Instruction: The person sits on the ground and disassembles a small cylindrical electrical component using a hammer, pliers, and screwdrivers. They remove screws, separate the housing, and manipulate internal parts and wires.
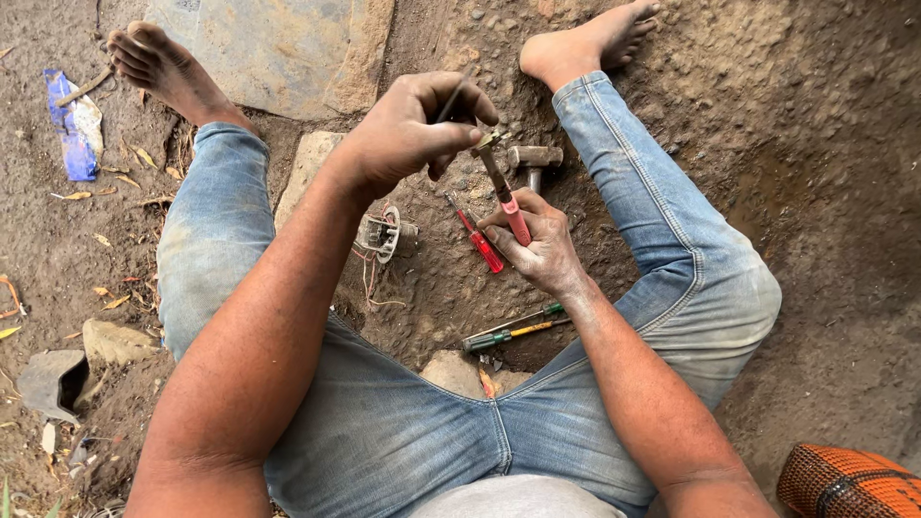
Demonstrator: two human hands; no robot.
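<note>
Faded blue jeans (384,422), red-handled screwdriver (480,240), green-and-yellow screwdrivers (508,331), orange mesh basket (849,482), blue-and-white wrapper (75,125)

Working space is the dirt patch between the two legs (662,221), walled left and right by denim. Left hand (408,134) and right hand (537,245) sit close above its centre, a thin tool (499,177) bridging them. Ground obstacles: hammer (532,158) just beyond the hands, red screwdriver (480,240) between them, wired part (384,233) under the left forearm, two screwdrivers (513,331) nearer the body. Bare dirt lies free between these; right of the right leg looks clear, though blurred.
</note>
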